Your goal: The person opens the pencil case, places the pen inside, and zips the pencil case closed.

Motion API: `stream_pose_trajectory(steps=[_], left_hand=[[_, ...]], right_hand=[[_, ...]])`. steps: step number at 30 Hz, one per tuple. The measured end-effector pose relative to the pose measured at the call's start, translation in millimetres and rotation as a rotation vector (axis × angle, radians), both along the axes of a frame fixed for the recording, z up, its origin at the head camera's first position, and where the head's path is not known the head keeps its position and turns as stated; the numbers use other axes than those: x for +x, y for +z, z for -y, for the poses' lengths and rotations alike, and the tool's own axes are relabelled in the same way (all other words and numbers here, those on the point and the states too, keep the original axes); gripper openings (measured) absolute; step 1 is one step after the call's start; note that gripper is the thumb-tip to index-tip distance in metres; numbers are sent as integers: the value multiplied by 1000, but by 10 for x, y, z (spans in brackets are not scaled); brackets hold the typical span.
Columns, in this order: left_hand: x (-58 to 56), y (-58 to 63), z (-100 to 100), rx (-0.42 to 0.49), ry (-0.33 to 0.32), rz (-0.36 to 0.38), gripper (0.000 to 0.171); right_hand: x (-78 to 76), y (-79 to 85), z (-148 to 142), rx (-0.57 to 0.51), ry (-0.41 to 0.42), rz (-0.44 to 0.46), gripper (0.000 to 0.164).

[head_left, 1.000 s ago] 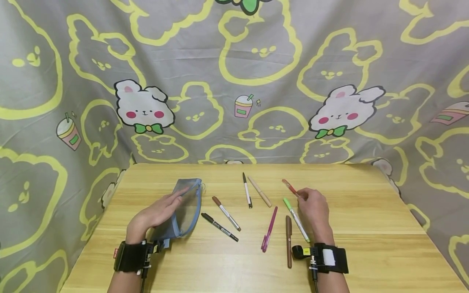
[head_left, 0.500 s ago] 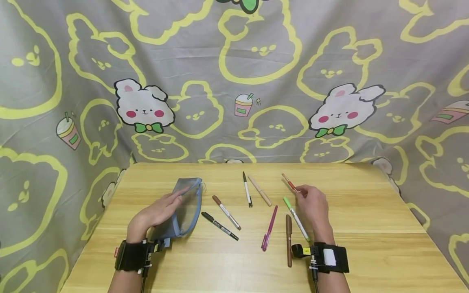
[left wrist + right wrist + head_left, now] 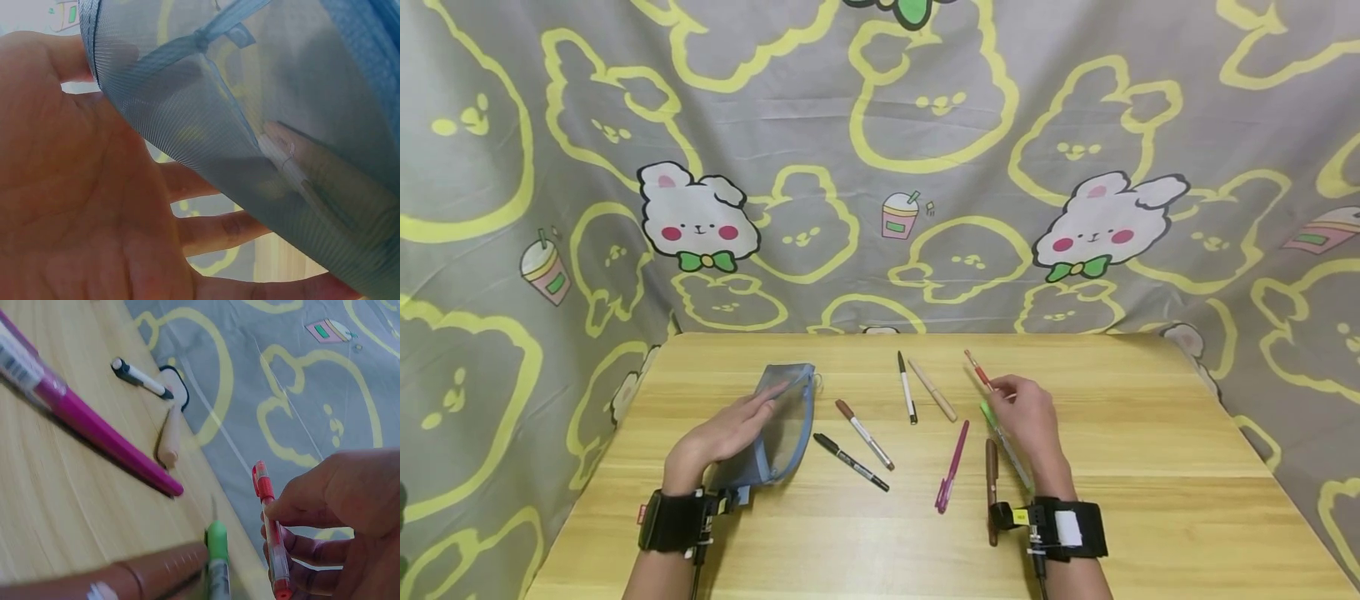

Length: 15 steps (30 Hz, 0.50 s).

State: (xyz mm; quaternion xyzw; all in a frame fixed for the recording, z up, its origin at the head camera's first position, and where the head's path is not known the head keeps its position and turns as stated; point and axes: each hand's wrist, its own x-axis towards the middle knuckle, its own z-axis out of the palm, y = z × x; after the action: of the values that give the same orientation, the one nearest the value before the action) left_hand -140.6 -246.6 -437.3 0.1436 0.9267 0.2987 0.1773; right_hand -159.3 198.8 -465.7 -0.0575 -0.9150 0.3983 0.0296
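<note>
My left hand (image 3: 726,433) lies with straight fingers against a blue mesh zip pouch (image 3: 786,433), which stands on its side at the table's left. Through its mesh in the left wrist view, a blurred pen-like shape (image 3: 294,169) shows. My right hand (image 3: 1026,412) pinches a red gel pen (image 3: 273,540) with a clear barrel between thumb and fingers, lifted over the table. Below that hand lie a green-capped marker (image 3: 1007,446) and a brown pen (image 3: 992,475). Left of them lies a purple pen (image 3: 953,467).
A white-and-black pen (image 3: 907,387) and a beige pen (image 3: 932,390) lie at the back middle of the wooden table (image 3: 880,550). Nearer the pouch are a brown-capped marker (image 3: 865,435) and a black marker (image 3: 850,461). A patterned curtain (image 3: 820,125) stands behind the table.
My right hand has raised the red pen and carried it a little to the left, over the green-capped marker. My left hand and the pouch have stayed in place.
</note>
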Motion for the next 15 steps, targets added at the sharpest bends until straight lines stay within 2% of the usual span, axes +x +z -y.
stream_pose_trajectory(steps=[8,15], left_hand=[[-5,-2,-4,3,9,10,56],[4,18,-24,4,9,12,57]], right_hand=[[-22,-22,198,23,43,4,26],[-23,-40,339,-19,68,4,29]])
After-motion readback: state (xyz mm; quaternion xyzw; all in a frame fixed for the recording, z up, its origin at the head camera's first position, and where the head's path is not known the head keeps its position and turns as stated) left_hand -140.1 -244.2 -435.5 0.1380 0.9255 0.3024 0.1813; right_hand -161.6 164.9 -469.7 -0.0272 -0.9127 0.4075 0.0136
